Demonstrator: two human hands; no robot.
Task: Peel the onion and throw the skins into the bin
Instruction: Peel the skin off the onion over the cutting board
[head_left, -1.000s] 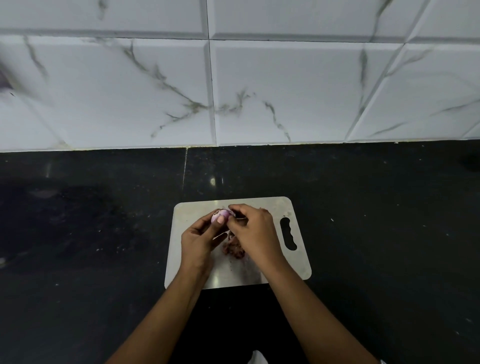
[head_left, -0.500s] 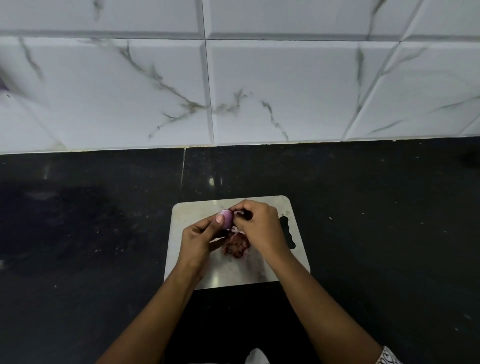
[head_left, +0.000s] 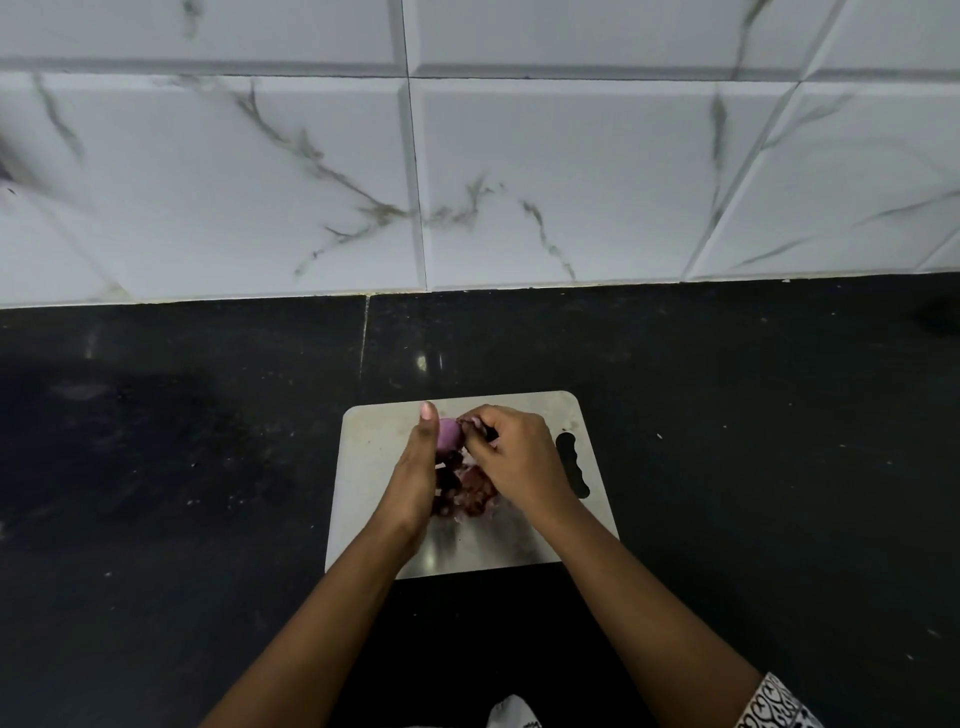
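Head cam: onion (head_left: 449, 434) over board (head_left: 374, 452), cupped in L hand (head_left: 415, 478), R hand (head_left: 519, 457) pinching a skin flap at its right end, skins (head_left: 467, 491) piled below; bulb prob. firm & slick, skin thin/tearable, so pinch low on flap.

Single head-worn wide-angle view. Looks forward and down across the black counter (head_left: 753, 467) to the tiled wall (head_left: 571, 171) at its far edge. Cutting board (head_left: 374, 457) close below, centre.
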